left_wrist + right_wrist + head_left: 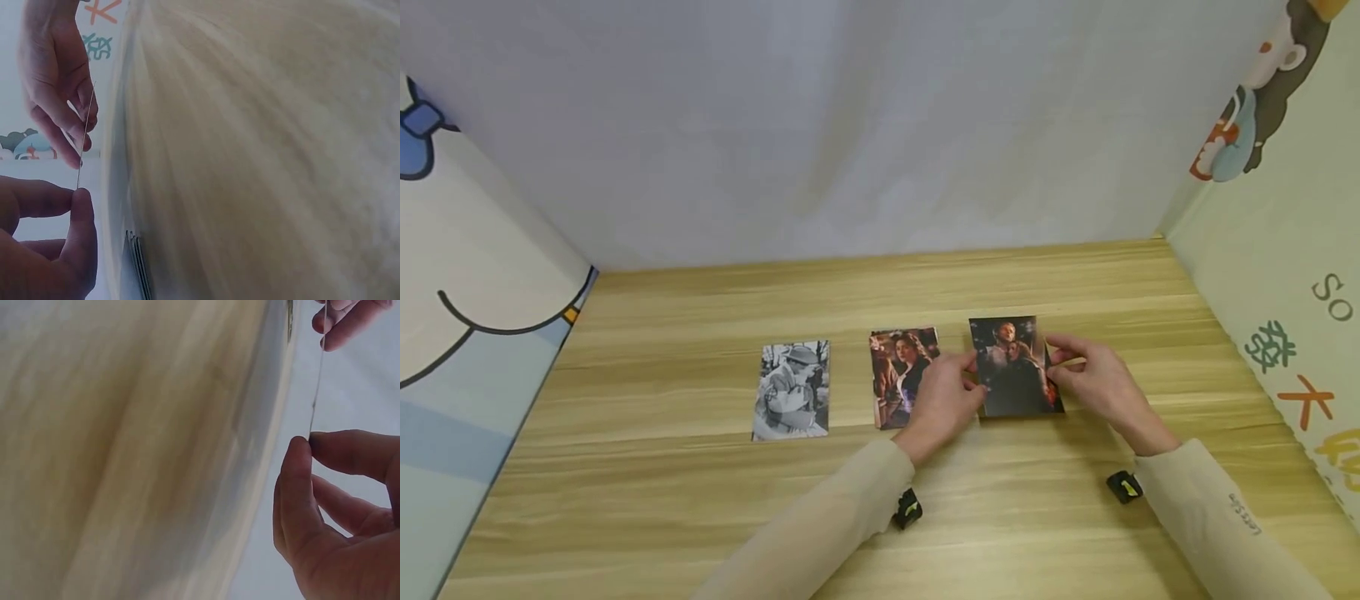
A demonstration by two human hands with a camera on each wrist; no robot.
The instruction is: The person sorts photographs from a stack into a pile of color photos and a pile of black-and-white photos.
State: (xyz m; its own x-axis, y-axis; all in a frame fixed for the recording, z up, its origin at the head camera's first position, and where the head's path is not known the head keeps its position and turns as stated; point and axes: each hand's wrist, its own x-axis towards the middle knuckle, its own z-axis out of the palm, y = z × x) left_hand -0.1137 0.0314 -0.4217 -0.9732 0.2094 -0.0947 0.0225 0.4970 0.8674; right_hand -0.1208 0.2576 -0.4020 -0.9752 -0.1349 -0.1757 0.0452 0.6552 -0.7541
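A dark photo card (1011, 379) showing two people is held above the table between both hands. My left hand (945, 398) pinches its left edge between thumb and finger, and my right hand (1093, 379) pinches the right edge. Seen from the side in the left wrist view, the card (84, 140) is a thin line clear of the tabletop. The right wrist view shows the right fingertips (297, 456) at the card's edge. Partly behind the left hand lies a small stack of colour photo cards (891, 375). Farther left, a black-and-white photo card (792, 390) lies flat.
The wood-grain table (662, 500) meets a pale back wall (850, 150). Printed cartoon panels stand at the left (490, 250) and right (1247, 233). A small black device sits by each sleeve, the left one (907, 509) and the right one (1124, 487).
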